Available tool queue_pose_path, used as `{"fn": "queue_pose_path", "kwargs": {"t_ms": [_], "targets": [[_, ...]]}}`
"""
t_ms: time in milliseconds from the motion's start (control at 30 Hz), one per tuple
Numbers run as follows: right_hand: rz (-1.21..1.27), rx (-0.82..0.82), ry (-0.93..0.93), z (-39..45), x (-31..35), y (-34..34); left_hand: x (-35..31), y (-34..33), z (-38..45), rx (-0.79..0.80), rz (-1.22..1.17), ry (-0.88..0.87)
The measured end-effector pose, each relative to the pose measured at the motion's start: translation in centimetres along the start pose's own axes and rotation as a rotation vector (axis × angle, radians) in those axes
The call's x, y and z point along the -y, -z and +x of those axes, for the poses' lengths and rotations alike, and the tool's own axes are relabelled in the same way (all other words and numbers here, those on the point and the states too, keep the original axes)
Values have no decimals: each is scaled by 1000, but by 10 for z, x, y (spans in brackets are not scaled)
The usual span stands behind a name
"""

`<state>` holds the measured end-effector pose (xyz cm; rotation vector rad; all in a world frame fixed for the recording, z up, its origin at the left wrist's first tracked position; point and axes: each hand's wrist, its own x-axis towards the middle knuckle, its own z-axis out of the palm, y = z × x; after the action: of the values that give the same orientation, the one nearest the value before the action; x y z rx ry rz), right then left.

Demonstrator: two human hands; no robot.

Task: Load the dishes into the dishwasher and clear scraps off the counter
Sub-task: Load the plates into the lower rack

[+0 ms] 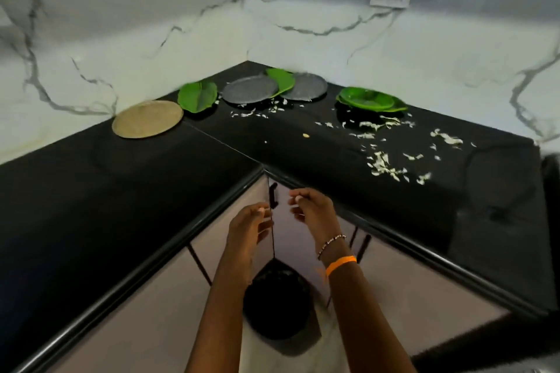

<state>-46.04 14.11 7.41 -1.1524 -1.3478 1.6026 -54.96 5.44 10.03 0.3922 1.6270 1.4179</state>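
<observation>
Both hands hang over a round black bin on the floor in the corner below the glossy black L-shaped counter. The left hand and right hand have loosely curled fingers with pale bits at the fingertips; whether they pinch scraps or are letting them fall, I cannot tell. This looks like the scrap-clearing step. Pale shredded scraps lie scattered across the counter's right wing. At the back sit a tan round plate, 2 grey metal plates, a green leaf-shaped plate and stacked green plates. Next likely: gathering more scraps.
</observation>
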Motion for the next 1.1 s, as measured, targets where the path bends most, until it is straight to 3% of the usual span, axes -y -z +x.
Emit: {"fn": "queue_pose_path", "kwargs": {"t_ms": [133, 367, 633, 767, 900, 1100], "targets": [[-1, 23, -41, 58, 9, -26, -22, 15, 54, -14, -16, -37], [-10, 119, -134, 162, 6, -115, -66, 65, 184, -118, -117, 52], [-71, 174, -249, 276, 17, -243, -120, 163, 311, -343, -320, 211], [59, 140, -362, 325, 16, -291, -132, 203, 349, -484, -325, 145], [270, 56, -389, 367, 23, -324, -145, 223, 380, -464, -297, 18], [314, 62, -436, 426, 26, -350, -155, 246, 419, -571, -553, 136]]}}
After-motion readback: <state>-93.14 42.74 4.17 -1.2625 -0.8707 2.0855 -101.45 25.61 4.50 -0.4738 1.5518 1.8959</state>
